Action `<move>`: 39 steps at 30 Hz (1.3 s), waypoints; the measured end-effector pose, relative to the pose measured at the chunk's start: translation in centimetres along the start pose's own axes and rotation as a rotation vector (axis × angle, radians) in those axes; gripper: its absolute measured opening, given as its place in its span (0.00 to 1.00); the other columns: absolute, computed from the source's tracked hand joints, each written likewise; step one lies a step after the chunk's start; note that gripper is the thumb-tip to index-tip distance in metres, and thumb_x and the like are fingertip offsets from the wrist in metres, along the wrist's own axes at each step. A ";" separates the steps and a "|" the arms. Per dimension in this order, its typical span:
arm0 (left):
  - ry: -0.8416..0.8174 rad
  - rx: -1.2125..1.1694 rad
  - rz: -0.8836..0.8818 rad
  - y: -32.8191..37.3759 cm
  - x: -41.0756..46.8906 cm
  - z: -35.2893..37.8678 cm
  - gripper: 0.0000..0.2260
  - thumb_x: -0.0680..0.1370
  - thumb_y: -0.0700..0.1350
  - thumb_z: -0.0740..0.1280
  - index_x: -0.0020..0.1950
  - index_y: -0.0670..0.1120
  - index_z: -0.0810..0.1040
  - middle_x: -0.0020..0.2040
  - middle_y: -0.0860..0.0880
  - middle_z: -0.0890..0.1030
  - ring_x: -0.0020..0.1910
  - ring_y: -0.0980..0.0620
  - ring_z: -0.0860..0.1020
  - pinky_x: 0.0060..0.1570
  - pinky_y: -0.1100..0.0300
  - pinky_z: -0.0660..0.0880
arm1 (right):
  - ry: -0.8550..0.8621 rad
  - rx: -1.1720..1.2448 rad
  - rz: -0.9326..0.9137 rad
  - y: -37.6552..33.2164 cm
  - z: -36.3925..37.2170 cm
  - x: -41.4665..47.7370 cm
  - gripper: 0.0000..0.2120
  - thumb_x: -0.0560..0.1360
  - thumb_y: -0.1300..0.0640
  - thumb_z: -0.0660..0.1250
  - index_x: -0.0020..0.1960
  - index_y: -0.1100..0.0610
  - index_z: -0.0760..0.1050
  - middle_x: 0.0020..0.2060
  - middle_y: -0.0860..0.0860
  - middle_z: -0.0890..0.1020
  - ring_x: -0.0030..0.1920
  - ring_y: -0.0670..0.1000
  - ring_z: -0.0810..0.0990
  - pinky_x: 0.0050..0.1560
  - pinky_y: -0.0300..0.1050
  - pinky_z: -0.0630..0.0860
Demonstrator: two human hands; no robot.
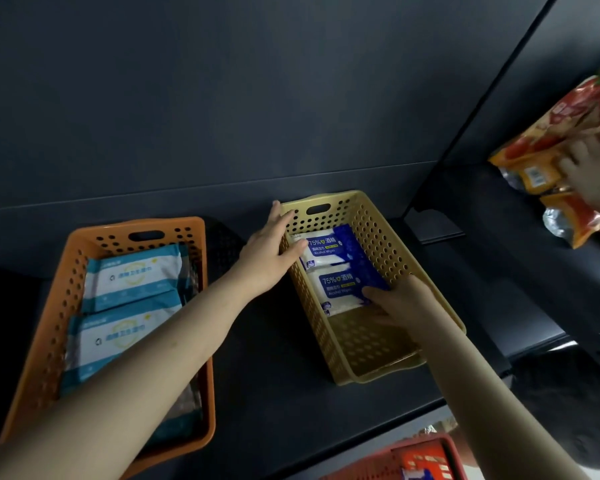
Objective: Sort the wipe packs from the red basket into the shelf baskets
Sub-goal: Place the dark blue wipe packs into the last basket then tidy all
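A yellow basket stands on the dark shelf and holds two blue-and-white alcohol wipe packs. My left hand grips its left rim, thumb inside against the far pack. Inside the basket, my right hand has its fingers on the near pack, which lies flat. An orange basket at the left holds teal-and-white wipe packs, my left forearm crossing over it. The red basket shows at the bottom edge below the shelf, with packs inside.
The dark shelf has a back wall close behind the baskets. At the far right another person's hand handles orange-red snack bags on a neighbouring shelf. A black upright divides the two shelf bays.
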State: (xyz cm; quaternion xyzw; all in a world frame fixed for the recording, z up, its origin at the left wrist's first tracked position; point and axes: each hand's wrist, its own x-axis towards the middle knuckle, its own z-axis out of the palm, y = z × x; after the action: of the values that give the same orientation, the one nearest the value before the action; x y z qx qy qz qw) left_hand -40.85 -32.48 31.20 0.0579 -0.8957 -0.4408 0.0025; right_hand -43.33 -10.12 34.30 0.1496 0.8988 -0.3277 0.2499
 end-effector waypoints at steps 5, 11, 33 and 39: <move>0.006 -0.007 0.000 0.0 0.0 0.1 0.29 0.80 0.58 0.59 0.78 0.55 0.53 0.79 0.58 0.41 0.78 0.51 0.49 0.76 0.47 0.53 | 0.164 -0.276 -0.453 0.2 0.1 -0.5 0.26 0.72 0.49 0.73 0.66 0.54 0.70 0.50 0.50 0.80 0.46 0.48 0.78 0.44 0.41 0.76; 0.028 -0.011 0.001 -0.1 -0.1 0.3 0.29 0.80 0.58 0.59 0.78 0.53 0.55 0.79 0.58 0.42 0.78 0.52 0.49 0.75 0.50 0.53 | -0.039 -0.418 -0.510 0.3 2.4 1.6 0.26 0.70 0.47 0.74 0.64 0.51 0.69 0.61 0.54 0.71 0.50 0.49 0.72 0.56 0.44 0.74; 0.184 -0.093 0.141 3.3 -29.2 -3.8 0.07 0.80 0.44 0.64 0.56 0.51 0.78 0.52 0.55 0.81 0.52 0.59 0.78 0.53 0.66 0.73 | 0.332 -0.046 -0.781 13.8 3.4 -23.9 0.14 0.76 0.54 0.69 0.60 0.57 0.77 0.52 0.51 0.82 0.50 0.51 0.81 0.52 0.45 0.77; 0.046 -0.105 0.027 0.1 -42.4 2.0 0.08 0.80 0.41 0.63 0.54 0.50 0.79 0.51 0.54 0.82 0.51 0.58 0.80 0.48 0.75 0.71 | 0.195 -0.034 -0.654 24.7 10.0 -31.1 0.14 0.76 0.56 0.69 0.60 0.58 0.77 0.51 0.53 0.83 0.51 0.52 0.82 0.51 0.40 0.75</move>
State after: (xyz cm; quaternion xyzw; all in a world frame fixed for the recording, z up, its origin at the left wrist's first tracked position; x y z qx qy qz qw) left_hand 1.12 -26.40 32.03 0.0555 -0.8717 -0.4858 0.0320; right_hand -3.34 -1.71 31.99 -0.1200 0.9241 -0.3597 0.0468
